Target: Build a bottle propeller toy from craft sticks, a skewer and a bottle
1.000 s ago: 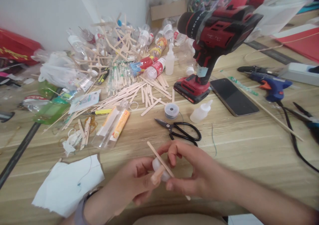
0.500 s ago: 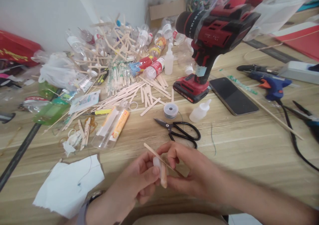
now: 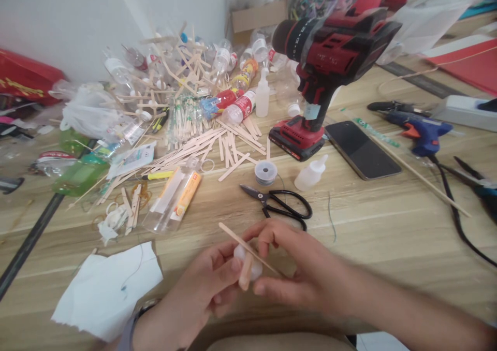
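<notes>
Near the table's front edge, my left hand [image 3: 215, 278] pinches a small piece made of wooden sticks and white round caps. One long stick [image 3: 233, 235] slants across it from upper left to lower right, and a shorter stick [image 3: 246, 272] points down toward me. White caps [image 3: 256, 269] show beside the short stick. My right hand [image 3: 289, 260] curls around the right side, its fingers at the long stick's lower right end. Just beyond my hands lie black-handled scissors [image 3: 267, 200].
A spool [image 3: 266, 173], a dropper bottle [image 3: 311, 173], a red drill [image 3: 322, 71] and a phone [image 3: 363, 150] stand or lie beyond the scissors. At left are a clear bottle [image 3: 173, 198] and white paper [image 3: 108, 289]; at right, a blue glue gun [image 3: 425, 131].
The stick piece has turned and shifted slightly left in my hands, showing more of the white caps. My right thumb has moved a little left.
</notes>
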A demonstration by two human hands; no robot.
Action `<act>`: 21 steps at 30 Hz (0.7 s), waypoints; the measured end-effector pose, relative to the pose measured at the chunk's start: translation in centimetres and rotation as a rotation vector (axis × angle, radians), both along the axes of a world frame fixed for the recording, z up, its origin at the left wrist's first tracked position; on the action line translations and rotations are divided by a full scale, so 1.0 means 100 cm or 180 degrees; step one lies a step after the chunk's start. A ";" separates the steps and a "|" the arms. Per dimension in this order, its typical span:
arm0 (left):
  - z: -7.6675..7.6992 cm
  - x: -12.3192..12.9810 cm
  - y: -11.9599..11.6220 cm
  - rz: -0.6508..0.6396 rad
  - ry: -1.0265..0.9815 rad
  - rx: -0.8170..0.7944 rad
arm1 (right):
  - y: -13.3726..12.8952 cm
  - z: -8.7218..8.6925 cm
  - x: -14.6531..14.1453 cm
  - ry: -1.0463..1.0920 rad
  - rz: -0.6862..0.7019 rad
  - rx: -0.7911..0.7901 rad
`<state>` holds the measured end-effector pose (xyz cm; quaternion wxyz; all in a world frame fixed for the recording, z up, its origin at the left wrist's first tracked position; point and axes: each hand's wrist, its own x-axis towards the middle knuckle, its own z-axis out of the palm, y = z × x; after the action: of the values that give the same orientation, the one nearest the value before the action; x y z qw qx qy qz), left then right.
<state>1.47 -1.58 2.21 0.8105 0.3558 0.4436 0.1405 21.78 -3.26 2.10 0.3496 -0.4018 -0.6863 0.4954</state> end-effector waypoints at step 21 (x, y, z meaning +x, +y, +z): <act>-0.008 -0.014 0.000 0.0368 0.0204 0.0104 | 0.005 -0.011 0.003 0.0562 -0.0626 -0.0138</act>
<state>0.06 -1.62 1.43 0.7805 0.3472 0.4867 0.1829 22.07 -2.80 1.05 0.4468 -0.4294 -0.5993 0.5069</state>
